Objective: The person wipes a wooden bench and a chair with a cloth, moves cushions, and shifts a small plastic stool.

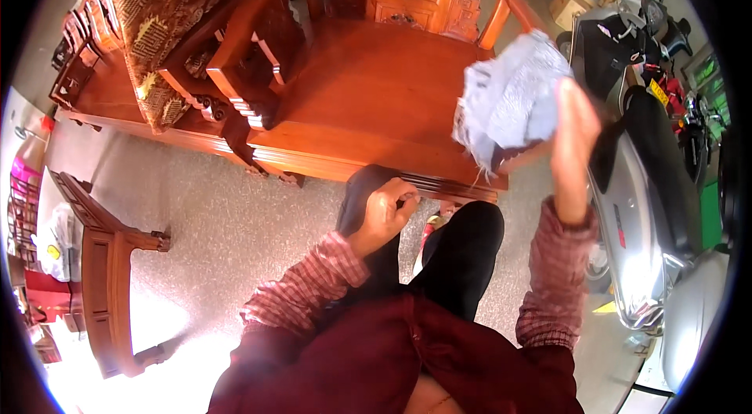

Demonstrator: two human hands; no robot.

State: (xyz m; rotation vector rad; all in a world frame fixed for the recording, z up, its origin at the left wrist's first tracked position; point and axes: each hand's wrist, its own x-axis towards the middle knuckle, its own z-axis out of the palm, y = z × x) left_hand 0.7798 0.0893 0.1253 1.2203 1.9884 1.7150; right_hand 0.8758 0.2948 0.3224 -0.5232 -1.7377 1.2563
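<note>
A frayed grey-blue cloth (pixel 513 93) is spread over the right armrest of a polished reddish-brown wooden chair (pixel 368 93). My right hand (pixel 576 140), slightly blurred, grips the cloth at its right side. The cloth hides most of the armrest beneath it. My left hand (pixel 384 214) is curled closed over my left knee, near the chair's front edge, and nothing shows in its fingers.
A wooden bench (pixel 117 101) with a patterned brown cushion (pixel 168 22) adjoins the chair on the left. Another wooden piece (pixel 110 273) stands at the lower left. A silver and black scooter (pixel 642 218) is close beside my right arm. Behind it is a cardboard box (pixel 570 8).
</note>
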